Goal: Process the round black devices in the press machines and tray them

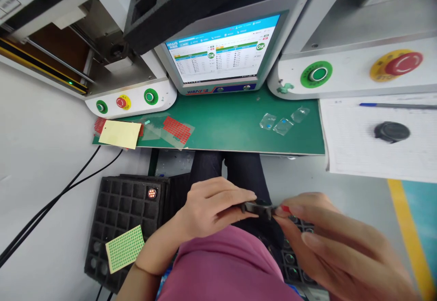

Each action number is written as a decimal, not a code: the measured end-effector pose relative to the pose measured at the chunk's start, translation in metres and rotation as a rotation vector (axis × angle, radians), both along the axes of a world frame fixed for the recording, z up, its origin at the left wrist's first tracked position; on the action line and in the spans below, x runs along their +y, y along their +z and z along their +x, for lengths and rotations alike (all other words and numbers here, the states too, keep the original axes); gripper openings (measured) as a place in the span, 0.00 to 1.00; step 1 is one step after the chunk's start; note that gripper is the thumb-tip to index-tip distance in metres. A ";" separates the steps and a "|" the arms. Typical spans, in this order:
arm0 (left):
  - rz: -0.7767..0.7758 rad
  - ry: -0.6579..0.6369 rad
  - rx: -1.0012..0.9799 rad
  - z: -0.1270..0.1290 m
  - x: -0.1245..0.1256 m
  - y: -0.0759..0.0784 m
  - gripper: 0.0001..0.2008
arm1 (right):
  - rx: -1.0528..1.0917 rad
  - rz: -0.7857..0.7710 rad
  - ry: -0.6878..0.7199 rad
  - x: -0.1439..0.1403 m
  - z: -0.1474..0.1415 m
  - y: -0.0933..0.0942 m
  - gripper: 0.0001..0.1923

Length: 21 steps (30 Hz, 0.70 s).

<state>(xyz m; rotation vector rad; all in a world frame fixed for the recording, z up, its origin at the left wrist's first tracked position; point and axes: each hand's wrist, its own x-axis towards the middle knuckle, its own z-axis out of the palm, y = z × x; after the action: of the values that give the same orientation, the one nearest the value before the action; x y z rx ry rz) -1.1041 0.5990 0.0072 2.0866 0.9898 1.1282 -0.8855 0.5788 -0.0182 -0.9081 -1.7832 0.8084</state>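
The left hand (206,207) pinches a dark, curved piece (257,208) between its fingers, the right hand (327,232) a small red tab (286,209) beside it; a square-pocketed foam tray (128,201) lies leftward.

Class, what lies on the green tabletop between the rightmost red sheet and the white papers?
Three small clear plastic pieces lie there, nearer the white papers than the red sheet, in the head view.

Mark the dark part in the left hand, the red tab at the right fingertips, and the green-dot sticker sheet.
Dark part (258,208): head view, middle of its visible side.
Red tab (286,209): head view, its exposed surface.
Green-dot sticker sheet (125,249): head view, middle of its dotted face.
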 end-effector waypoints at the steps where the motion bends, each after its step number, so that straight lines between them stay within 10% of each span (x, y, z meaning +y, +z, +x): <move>1: 0.005 0.016 0.001 0.001 -0.001 -0.001 0.08 | -0.025 0.070 0.037 0.003 -0.002 0.003 0.18; 15: 0.098 0.302 0.055 0.011 -0.005 -0.019 0.08 | 0.044 0.128 -0.156 0.020 -0.038 0.005 0.34; 21: -0.043 0.779 -0.075 -0.010 0.008 -0.029 0.05 | 0.080 0.050 -0.111 0.039 -0.037 -0.012 0.34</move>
<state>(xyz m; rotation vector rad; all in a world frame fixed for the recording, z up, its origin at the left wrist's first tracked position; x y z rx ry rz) -1.1142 0.6072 -0.0215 1.6219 1.8459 1.5020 -0.9229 0.6181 -0.0303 -0.9200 -1.6614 0.7164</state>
